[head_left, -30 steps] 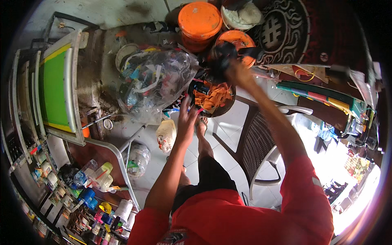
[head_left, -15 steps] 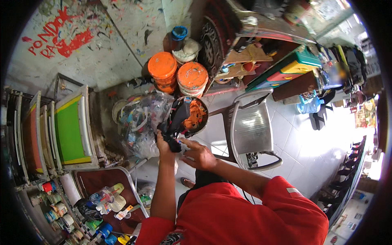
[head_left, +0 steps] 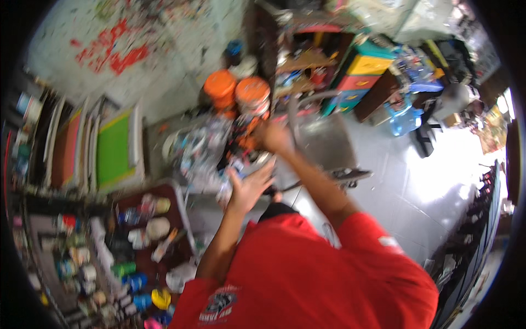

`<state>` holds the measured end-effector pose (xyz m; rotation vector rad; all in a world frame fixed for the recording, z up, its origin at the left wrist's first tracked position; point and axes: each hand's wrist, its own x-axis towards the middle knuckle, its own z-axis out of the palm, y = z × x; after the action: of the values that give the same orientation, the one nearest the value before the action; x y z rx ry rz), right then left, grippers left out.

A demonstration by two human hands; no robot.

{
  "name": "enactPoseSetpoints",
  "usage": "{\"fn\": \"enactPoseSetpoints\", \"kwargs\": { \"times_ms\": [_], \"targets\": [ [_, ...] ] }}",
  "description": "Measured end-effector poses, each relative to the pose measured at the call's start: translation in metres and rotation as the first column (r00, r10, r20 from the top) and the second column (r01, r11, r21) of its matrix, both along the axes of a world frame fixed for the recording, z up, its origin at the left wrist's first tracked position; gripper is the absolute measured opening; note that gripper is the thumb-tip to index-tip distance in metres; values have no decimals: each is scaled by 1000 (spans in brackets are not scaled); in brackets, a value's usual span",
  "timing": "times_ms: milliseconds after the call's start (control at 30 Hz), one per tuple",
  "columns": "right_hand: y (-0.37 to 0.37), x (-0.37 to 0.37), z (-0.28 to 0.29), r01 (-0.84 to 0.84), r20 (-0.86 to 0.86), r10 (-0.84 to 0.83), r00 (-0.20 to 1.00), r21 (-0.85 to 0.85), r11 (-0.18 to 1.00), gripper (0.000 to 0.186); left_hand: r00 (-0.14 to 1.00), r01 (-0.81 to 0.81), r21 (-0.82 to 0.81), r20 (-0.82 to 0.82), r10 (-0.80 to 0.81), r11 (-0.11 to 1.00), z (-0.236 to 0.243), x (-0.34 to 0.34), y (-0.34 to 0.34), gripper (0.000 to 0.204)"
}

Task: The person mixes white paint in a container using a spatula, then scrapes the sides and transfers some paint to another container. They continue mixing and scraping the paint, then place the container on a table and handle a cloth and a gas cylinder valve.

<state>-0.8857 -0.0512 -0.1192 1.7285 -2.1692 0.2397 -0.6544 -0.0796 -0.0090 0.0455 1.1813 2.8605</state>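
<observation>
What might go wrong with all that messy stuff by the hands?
The right hand is right by the orange scraps, so it might knock some out.

The left hand is close to the stuffed clear plastic bag; a bump could perhaps spill it.

The chair stands close beside the right arm, so an elbow swinging outward might hit it.

Buckets (head_left: 252, 94) side by side near wall (head_left: 178, 66).
Plastic bag (head_left: 200, 147) before them; frames (head_left: 115, 151) left of bag; chair (head_left: 327, 143) right of bag; drawer unit (head_left: 359, 82) beyond chair.
</observation>
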Motion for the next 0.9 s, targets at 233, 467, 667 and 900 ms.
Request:
{"fn": "enactPoseSetpoints", "kwargs": {
  "times_ms": [233,467,667,900],
  "targets": [
    [10,129,122,316,648,73,758,-463,828,22,971,-222,160,123,204,962,14,8,-6,128],
    [18,106,141,341,715,11,699,-346,874,20,959,-282,154,7,284,947,19,11,6,131],
    [30,57,139,428,956,177,233,-265,864,28,948,-319,24,-4,319,948,21,3,21,119],
    [37,130,118,141,969,158,190,-187,972,27,650,-667,-570,-132,748,479,-15,4,24,66]
  ]
}}
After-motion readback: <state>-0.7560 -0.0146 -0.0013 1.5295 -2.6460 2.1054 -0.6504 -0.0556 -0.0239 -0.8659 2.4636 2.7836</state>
